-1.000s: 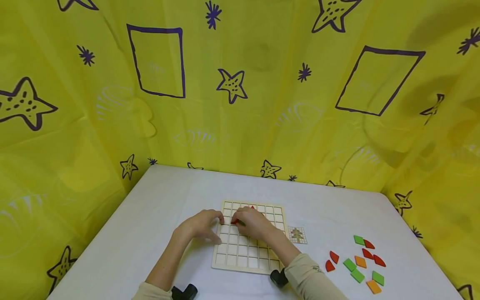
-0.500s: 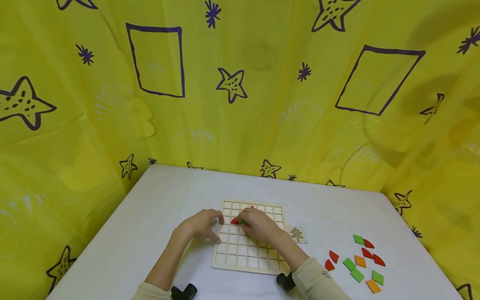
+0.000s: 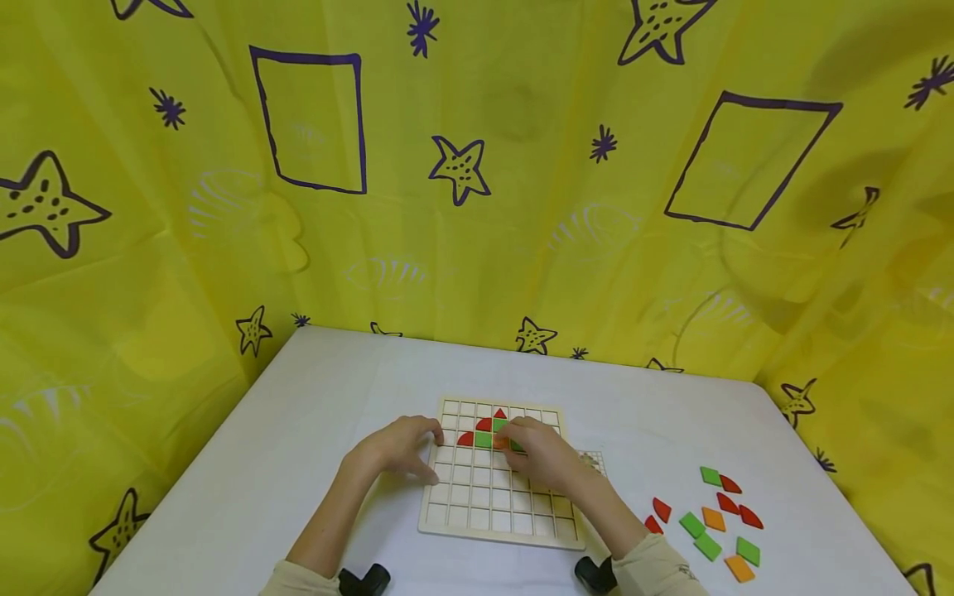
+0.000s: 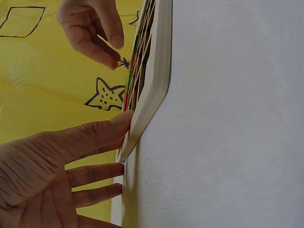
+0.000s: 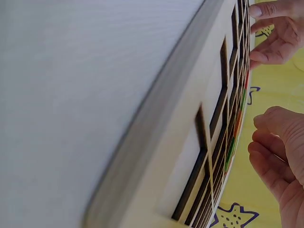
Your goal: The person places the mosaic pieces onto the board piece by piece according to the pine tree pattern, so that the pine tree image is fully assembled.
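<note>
A wooden grid board (image 3: 460,513) lies on the table. Near its far side sit a red triangle (image 3: 500,413), two red quarter-round pieces, such as the left one (image 3: 465,439), several green tiles, such as one in the lower row (image 3: 483,440), and an orange tile (image 3: 500,442). My left hand (image 3: 402,447) touches the board's left edge with fingers spread; in the left wrist view its thumb (image 4: 122,118) rests on the rim. My right hand (image 3: 540,451) hovers over the pieces, fingers loosely bent. Both wrist views show its fingertips apart from the board and nothing between them.
Loose red quarter-rounds (image 3: 750,516), green tiles (image 3: 749,550) and orange tiles (image 3: 739,569) lie to the right on the white table (image 3: 358,372). A small pattern card (image 3: 594,459) beside the board is partly covered by my right arm. A yellow curtain (image 3: 522,232) hangs behind.
My right hand has moved right from the left red quarter-round, first over the green tile, then towards the orange one, uncovering the row's left pieces. My left hand stays at the board's edge.
</note>
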Demonstrator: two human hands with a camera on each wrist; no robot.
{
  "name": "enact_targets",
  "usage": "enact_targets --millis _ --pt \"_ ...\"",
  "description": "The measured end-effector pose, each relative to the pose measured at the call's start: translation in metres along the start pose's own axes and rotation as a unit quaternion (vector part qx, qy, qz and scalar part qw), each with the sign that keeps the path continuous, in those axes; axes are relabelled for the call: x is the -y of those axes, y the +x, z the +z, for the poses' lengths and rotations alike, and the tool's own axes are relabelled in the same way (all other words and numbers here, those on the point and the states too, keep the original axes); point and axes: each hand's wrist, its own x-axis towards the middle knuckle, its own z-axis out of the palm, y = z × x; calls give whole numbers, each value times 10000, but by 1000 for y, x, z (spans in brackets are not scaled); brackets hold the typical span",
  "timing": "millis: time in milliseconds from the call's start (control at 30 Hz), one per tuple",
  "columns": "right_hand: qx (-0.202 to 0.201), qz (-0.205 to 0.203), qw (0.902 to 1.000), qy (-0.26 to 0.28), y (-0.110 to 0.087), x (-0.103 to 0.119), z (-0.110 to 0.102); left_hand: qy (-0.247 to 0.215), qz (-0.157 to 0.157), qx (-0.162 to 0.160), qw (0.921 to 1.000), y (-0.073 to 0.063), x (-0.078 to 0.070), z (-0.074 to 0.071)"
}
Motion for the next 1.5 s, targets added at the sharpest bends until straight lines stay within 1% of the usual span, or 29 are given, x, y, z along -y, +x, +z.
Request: enact_targets --millis 133,433,700,900,1067,1133,1367,1500 --pt "-80 -85 9999 -82 -9 -1 -1 -1 0 -5 10000 0 0 0" --pt "-10 -39 9999 -128 -27 -5 -4 -4 72 -12 10000 0 0 0" --pt "75 235 9996 -105 -41 -7 -7 -44 38 10 10000 -1 0 1" --pt "87 264 9996 -90 -51 -9 -12 -34 23 28 10000 0 -1 1" --pt "102 404 9991 -108 -59 -12 -16 -3 50 21 10000 -1 -2 1" --pt "69 463 9988 -117 -62 -14 -17 10 49 18 10000 -1 -2 0" --pt "-174 376 9989 -241 -73 -22 -22 -6 28 20 10000 -2 -2 -1" --pt "-270 439 9984 -247 -79 -26 -26 4 24 11 10000 -2 -2 -1"
